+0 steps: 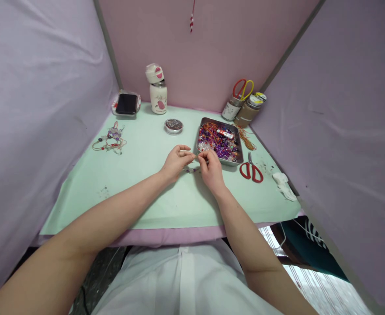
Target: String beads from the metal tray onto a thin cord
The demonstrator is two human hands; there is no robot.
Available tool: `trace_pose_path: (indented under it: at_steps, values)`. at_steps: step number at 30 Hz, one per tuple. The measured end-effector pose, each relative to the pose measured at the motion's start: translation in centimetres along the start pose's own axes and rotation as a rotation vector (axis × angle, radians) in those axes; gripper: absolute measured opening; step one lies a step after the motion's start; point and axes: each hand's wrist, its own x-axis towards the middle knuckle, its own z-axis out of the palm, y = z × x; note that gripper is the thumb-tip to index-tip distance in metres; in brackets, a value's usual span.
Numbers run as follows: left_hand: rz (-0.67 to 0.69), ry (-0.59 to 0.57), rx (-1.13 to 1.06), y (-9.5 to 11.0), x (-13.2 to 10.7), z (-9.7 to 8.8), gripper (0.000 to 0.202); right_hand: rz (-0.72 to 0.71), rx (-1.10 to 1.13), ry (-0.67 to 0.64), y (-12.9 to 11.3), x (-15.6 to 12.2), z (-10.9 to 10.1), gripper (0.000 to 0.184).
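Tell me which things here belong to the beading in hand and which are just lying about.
In use: left hand, right hand, beaded strand they pinch, bead tray.
Lying about: red scissors, thread spool, phone, bottle, jars, finished strands, white cloth.

beaded cord (192, 169) | sm purple/clear beads | slack, part lifted | on green mat (136, 188), centre

Lilac cloth walls (31, 109) and a pink back panel (212, 48) enclose a mint-green table (120, 192).
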Motion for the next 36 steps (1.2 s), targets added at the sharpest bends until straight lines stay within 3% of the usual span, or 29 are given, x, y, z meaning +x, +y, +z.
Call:
trace_pose_path:
  at_steps: [8, 15, 22, 32, 36]
  values:
    - [-0.042, 0.001, 0.032, -0.12, 0.23, -0.19, 0.037, 0.124, 0.068, 0.019, 0.22, 0.04, 0.19, 0.008]
    - [0.024, 0.000, 0.029, -0.37, 0.48, -0.50, 0.035, 0.166, 0.115, 0.081, -0.08, 0.05, 0.15, 0.013]
    - [-0.016, -0.033, 0.036, -0.40, 0.42, -0.58, 0.036, 0.427, 0.409, -0.008, -0.08, 0.43, 0.19, 0.024]
    - [0.037, 0.017, 0.062, -0.04, 0.04, -0.27, 0.035, 0.586, 0.490, -0.068, 0.07, 0.25, 0.36, 0.020]
    - [0.042, 0.022, 0.035, -0.11, -0.03, -0.15, 0.035, 0.584, 0.514, -0.071, 0.27, 0.15, 0.35, 0.020]
